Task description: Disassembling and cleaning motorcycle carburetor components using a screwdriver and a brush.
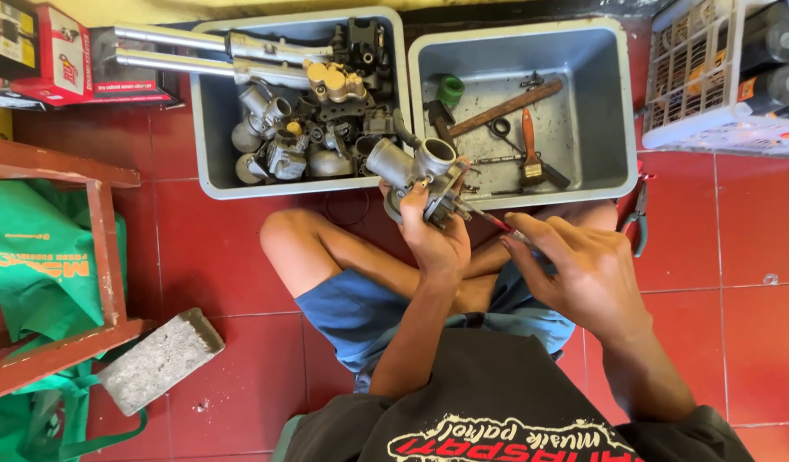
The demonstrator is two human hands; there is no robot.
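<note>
1. Left hand [437, 244] grips carburetor [422, 175], frame centre.
2. Right hand [582, 274] closed around screwdriver [488, 220], tip at carburetor body.
3. Carburetor looks mostly whole; stripped parts fill grey tub [208, 137], upper left.

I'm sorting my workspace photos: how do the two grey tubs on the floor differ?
The left tub is crammed with metal engine parts, and chrome tubes stick out over its rim; the right tub is mostly bare. The right tub holds hand tools, a hammer and a brush, while the left tub holds none that show. Both are grey, rectangular and side by side on red tiles.
</note>
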